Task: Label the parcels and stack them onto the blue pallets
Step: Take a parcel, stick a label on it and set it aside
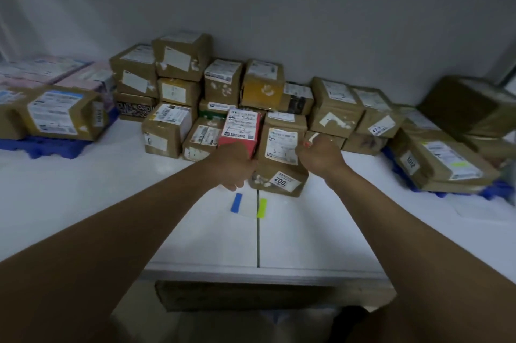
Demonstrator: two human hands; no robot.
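Left hand grip curled on brown parcel; right hand grip pinches parcel's far edge.

Two bare forearms — no sleeves, no gloves; red polish on the right hand thumbnail.
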